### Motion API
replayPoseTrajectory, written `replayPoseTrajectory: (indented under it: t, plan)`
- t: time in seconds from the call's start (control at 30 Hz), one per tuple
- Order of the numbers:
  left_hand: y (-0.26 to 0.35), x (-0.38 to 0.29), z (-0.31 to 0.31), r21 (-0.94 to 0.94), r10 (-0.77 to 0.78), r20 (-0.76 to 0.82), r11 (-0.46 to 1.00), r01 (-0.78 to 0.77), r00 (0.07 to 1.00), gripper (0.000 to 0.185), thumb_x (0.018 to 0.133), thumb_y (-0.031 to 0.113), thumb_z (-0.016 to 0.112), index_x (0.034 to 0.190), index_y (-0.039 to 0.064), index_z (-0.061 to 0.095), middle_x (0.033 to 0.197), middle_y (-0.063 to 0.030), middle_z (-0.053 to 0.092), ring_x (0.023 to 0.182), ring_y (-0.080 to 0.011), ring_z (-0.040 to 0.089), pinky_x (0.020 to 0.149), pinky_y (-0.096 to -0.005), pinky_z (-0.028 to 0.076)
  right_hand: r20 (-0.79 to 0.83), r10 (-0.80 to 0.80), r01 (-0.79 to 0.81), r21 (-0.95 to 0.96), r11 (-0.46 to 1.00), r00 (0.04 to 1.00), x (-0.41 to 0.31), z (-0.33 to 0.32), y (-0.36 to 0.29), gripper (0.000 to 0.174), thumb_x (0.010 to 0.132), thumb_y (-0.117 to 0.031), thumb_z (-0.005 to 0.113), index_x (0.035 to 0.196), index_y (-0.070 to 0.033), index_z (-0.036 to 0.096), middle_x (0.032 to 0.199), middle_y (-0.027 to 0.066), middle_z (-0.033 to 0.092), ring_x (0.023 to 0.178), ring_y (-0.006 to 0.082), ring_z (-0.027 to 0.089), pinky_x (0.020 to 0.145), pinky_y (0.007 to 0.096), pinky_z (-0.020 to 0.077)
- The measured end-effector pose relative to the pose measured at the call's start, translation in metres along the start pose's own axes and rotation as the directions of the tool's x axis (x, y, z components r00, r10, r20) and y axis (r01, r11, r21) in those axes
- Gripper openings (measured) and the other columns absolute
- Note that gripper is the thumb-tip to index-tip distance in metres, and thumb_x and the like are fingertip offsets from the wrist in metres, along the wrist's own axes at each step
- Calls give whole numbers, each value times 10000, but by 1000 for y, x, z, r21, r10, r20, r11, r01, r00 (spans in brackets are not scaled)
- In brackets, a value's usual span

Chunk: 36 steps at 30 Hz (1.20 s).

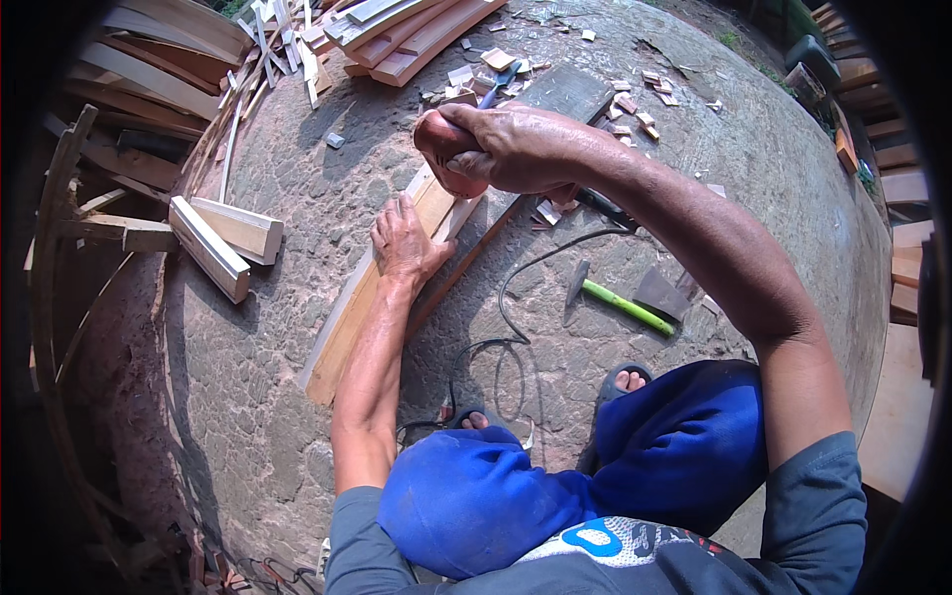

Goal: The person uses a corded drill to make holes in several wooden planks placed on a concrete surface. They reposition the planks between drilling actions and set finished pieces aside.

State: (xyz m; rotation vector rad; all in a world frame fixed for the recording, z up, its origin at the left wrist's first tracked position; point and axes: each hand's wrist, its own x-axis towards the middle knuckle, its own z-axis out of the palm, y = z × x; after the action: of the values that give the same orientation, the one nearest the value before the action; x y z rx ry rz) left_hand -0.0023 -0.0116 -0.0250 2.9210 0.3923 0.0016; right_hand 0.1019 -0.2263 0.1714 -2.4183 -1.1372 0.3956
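My right hand point(513, 145) is closed around a reddish corded power tool point(450, 152), held over the far part of a wooden workpiece point(346, 327). Whether its working end touches the wood is hidden. My left hand point(405, 242) presses on top of that workpiece, fingers forward and thumb on its right side. The workpiece lies slantwise on the ground, made of pale and brown lengths side by side. A dark-topped board point(569, 93) lies beside it, partly under my right arm. A black cable point(520, 275) curls between the workpiece and my feet.
A hammer with a green handle point(628, 306) and a flat metal blade point(660, 295) lie on the right. Two short wood blocks point(238, 230) rest at left. Stacked planks point(428, 41), a blue-handled tool point(500, 85) and scattered offcuts point(625, 103) lie ahead. More timber point(149, 82) stands at far left.
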Motion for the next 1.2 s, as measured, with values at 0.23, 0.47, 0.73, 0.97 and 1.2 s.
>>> replayPoseTrajectory:
  t: [0.23, 0.47, 0.73, 0.97, 1.2]
  plan:
    - [-2, 0, 3, 26, 16, -40, 1000, -15, 999, 1217, 664, 474, 930, 1607, -39, 358, 1585, -244, 451, 1453, -414, 460, 1247, -535, 335, 19, 78, -80, 99, 992, 997, -15, 4, -4, 534, 1074, -347, 625, 1533, -138, 451, 1149, 273, 754, 1048, 444, 760, 873, 534, 588]
    - [5, 2, -3, 13, -26, 5, 1000, 26, 1000, 1241, 691, 524, 930, 1645, -3, 338, 1612, -223, 440, 1502, -403, 421, 1271, -516, 316, -40, 115, -112, 78, 991, 993, -17, -11, -1, 680, 1065, -378, 618, 1636, -102, 375, 1238, 312, 723, 1145, 456, 724, 952, 535, 559]
    - [-20, -6, 6, 66, -53, 5, 996, 53, 999, 1334, 700, 568, 933, 1718, 75, 227, 1696, -271, 342, 1581, -447, 319, 1292, -604, 245, -254, 286, -209, 291, 934, 924, -82, -57, 43, 859, 1051, -516, 641, 1673, -10, 332, 1320, 269, 707, 1074, 313, 756, 937, 435, 594]
    - [-76, -86, 4, 116, -95, 47, 989, 89, 994, 1382, 680, 544, 954, 1761, 297, 128, 1743, -286, 263, 1602, -486, 268, 1288, -665, 201, -261, 766, 297, 950, 96, 588, -182, 37, 194, 483, 1143, -445, 520, 1392, -32, 539, 917, 82, 705, 615, 182, 708, 524, 322, 625]
    - [-86, -91, 15, 178, -29, -69, 983, 41, 997, 1376, 670, 589, 946, 1754, 261, 164, 1670, -285, 356, 1488, -488, 400, 1245, -637, 268, -217, 900, 616, 784, -70, 378, -194, 131, 292, 521, 1176, -455, 335, 1475, -68, 512, 1183, 143, 722, 807, 265, 714, 632, 392, 639]
